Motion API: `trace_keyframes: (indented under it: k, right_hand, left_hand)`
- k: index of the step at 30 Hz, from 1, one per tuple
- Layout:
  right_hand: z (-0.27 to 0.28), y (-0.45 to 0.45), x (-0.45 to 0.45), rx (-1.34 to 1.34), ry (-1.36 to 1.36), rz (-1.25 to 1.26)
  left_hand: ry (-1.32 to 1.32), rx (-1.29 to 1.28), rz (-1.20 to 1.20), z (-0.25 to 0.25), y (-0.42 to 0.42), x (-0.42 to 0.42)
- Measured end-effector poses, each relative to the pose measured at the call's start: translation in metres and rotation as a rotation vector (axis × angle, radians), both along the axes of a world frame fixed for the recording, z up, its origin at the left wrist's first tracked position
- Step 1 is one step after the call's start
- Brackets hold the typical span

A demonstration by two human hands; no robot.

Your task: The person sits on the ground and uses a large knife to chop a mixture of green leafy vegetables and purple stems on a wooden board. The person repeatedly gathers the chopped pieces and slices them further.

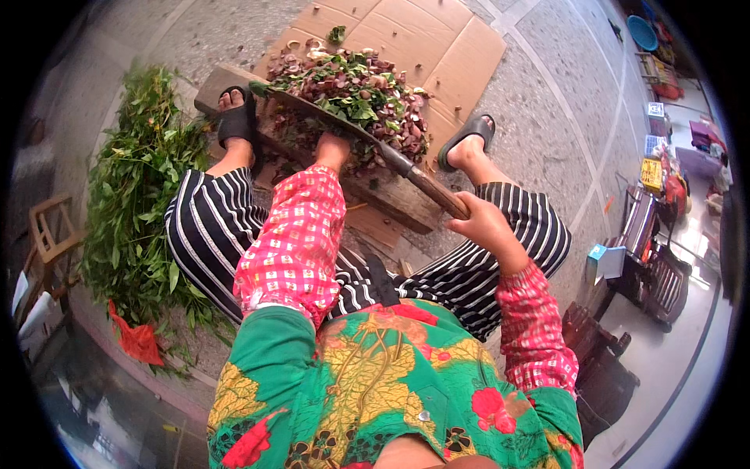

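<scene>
My right hand point(484, 220) is closed round the wooden handle of a long-bladed chopping knife point(345, 124), whose blade reaches up and left across a wooden board point(384, 202). Just below the blade is my left hand point(333, 151), low over the board; its fingers are hidden, so what they touch cannot be told. Beyond the blade a heap of chopped purple and green plant pieces point(375, 88) spreads over flattened cardboard point(469, 55). The board's left end lies beside my left foot.
A large pile of leafy green stems point(137, 193) lies on the left, with a red plastic bag point(137, 340) at its lower end. A small wooden stool point(55, 228) stands farther left. Dark wooden furniture point(668, 287) and a blue box point(604, 262) are at the right.
</scene>
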State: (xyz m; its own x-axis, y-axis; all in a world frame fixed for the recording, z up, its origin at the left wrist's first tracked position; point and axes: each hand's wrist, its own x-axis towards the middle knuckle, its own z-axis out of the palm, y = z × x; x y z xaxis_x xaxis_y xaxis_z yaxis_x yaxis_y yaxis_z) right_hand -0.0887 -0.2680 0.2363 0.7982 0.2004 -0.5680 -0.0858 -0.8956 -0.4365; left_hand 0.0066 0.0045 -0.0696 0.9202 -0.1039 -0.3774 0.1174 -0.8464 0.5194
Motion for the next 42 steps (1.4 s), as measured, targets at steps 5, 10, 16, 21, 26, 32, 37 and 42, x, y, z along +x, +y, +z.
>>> trace_keyframes:
  k: [5, 10, 16, 21, 26, 32, 37, 42]
  right_hand:
    - [-0.066, -0.032, -0.005, -0.134, -0.025, -0.025]
    - [-0.069, -0.03, 0.001, -0.146, 0.017, -0.002]
    - [-0.065, -0.03, 0.004, -0.162, -0.009, 0.018]
    - [-0.064, -0.028, 0.005, -0.166, -0.019, 0.024]
    - [-0.067, -0.003, 0.004, -0.159, -0.268, 0.106]
    - [-0.053, 0.066, -0.013, 0.243, -0.667, 0.167]
    - [-0.096, 0.092, -0.044, 0.374, -0.27, 0.305]
    - [-0.11, 0.09, -0.061, 0.233, 0.045, 0.405]
  left_hand:
    - [0.291, -0.305, 0.367, -0.003, 0.003, -0.009]
    - [0.575, -0.75, 0.664, 0.076, 0.016, -0.023]
    - [0.653, -0.942, 0.535, 0.185, 0.011, -0.029]
    - [0.483, -1.052, 0.437, 0.232, 0.021, -0.005]
    - [-0.107, -0.626, 0.217, 0.281, 0.037, 0.017]
    - [-0.547, -0.709, 0.424, 0.351, 0.158, -0.027]
    - [-0.4, -0.526, 0.824, 0.233, 0.272, -0.189]
    - [0.146, -0.274, 1.112, 0.042, 0.225, -0.42]
